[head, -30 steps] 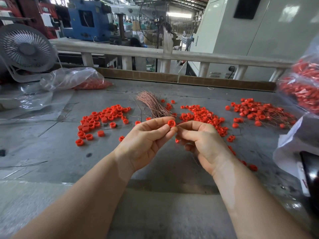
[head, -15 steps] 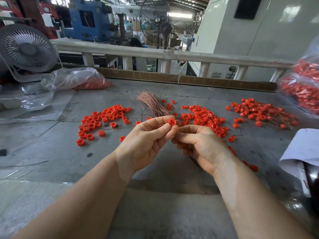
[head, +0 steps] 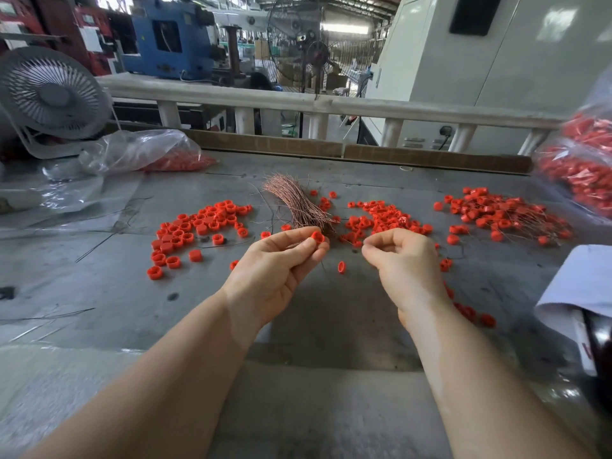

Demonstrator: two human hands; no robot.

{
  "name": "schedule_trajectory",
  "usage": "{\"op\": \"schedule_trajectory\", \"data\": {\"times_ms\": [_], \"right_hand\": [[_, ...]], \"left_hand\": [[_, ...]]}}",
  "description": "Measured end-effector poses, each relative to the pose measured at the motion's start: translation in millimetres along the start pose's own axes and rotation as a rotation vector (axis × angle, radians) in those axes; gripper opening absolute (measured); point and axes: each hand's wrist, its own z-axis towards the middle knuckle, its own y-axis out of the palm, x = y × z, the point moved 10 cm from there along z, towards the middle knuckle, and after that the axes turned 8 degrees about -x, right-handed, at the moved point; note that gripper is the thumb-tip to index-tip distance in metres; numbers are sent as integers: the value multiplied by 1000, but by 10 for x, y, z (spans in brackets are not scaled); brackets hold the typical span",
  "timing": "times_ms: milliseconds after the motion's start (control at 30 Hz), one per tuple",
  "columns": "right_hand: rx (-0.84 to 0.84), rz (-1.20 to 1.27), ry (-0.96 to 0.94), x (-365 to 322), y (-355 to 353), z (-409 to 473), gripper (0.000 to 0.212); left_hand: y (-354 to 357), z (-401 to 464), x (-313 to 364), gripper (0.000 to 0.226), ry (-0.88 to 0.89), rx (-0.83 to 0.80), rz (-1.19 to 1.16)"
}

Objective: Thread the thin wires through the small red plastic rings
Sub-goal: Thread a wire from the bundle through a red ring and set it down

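Note:
My left hand (head: 276,263) pinches a small red plastic ring (head: 318,237) between thumb and fingertips above the grey table (head: 99,286). My right hand (head: 402,260) is a short way to its right, fingers curled with thumb and forefinger pinched together; a thin wire in that pinch is too fine to make out. A bundle of thin copper wires (head: 294,202) lies just beyond the hands. Loose red rings lie in a left pile (head: 195,230) and a middle pile (head: 381,220). Rings with wires through them sit in a right pile (head: 503,217). One single ring (head: 341,267) lies between my hands.
A clear bag of red rings (head: 149,157) lies at the back left beside a white fan (head: 53,97). Another bag of red parts (head: 583,167) hangs at the right edge. White paper over a dark object (head: 583,293) sits at the right. A railing (head: 331,104) borders the far side.
My right hand has pulled away to the right from my left hand, opening a gap between them. My left hand still holds the red ring in the same place.

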Motion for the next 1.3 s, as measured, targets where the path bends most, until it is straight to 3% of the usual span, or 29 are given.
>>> {"op": "schedule_trajectory", "data": {"times_ms": [133, 300, 400, 567, 867, 1300], "right_hand": [[-3, -260, -99, -111, 37, -15, 24], [-204, -564, -236, -201, 369, -105, 31], [-240, -657, -260, -198, 428, -126, 30], [-216, -657, -247, -200, 381, -117, 11], [-51, -195, -313, -421, 135, -141, 10], [-10, -238, -547, -677, 154, -300, 11]], "left_hand": [[-12, 7, -7, 18, 1, 7, 24], [6, 15, -21, 16, 5, -3, 32], [22, 10, -25, 16, 3, -18, 35], [83, 4, -13, 17, 8, -59, 39], [116, -17, 26, 17, 27, -82, 77], [128, -26, 47, 17, 42, -98, 141]]}}
